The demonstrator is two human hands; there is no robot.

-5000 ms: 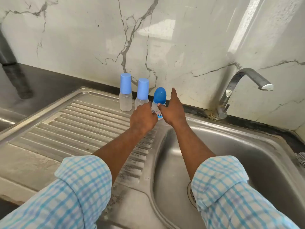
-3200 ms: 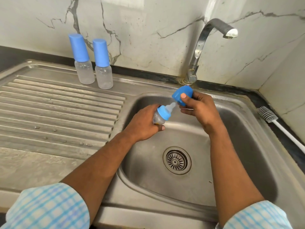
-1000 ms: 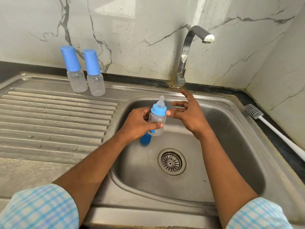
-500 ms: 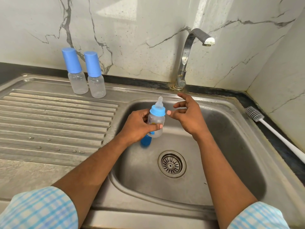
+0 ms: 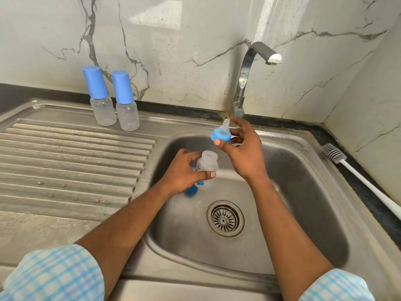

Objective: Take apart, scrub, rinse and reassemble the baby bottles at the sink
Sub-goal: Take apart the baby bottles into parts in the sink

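I keep the uncapped bottle body (image 5: 207, 165) upright over the sink basin (image 5: 303, 192), left hand (image 5: 182, 172) wrapped round it, while right hand (image 5: 245, 155) pinches the detached teat collar (image 5: 221, 135) just above, presumably so drips stay contained.

Brushed steel sink (image 5: 282, 148), translucent plastic bottle (image 5: 208, 165), glossy marble wall (image 5: 195, 29)

Left sleeve (image 5: 54, 274), right sleeve (image 5: 336, 286): pale blue-white check, seemingly rolled near elbows.

text: none legible | bottle (image 5: 209, 165): small printed mark, too blurred to read
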